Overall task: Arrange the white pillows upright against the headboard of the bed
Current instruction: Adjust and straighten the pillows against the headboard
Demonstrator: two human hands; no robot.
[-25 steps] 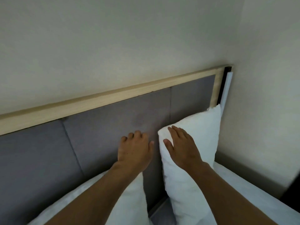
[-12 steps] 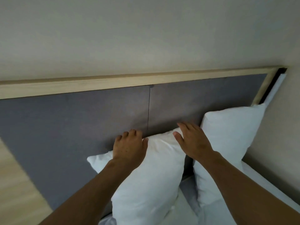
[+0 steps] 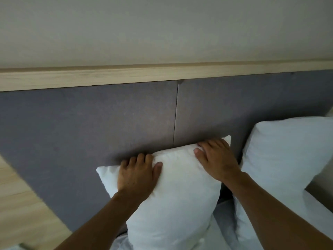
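Note:
Two white pillows stand against the grey padded headboard (image 3: 90, 127). The left pillow (image 3: 176, 201) leans upright in the middle of the view. My left hand (image 3: 138, 175) grips its top edge near the left corner, fingers curled over the back. My right hand (image 3: 216, 159) holds the same top edge at the right corner. The right pillow (image 3: 281, 159) stands upright beside it, untouched, partly cut off by the frame edge.
A light wooden rail (image 3: 126, 76) caps the headboard under a cream wall. A wooden panel (image 3: 21, 210) sits at the lower left. White bed linen (image 3: 225, 231) shows between and below the pillows.
The view has swung left. Both hands have closed over the top edge of the left pillow, and my right hand has shifted onto its right corner.

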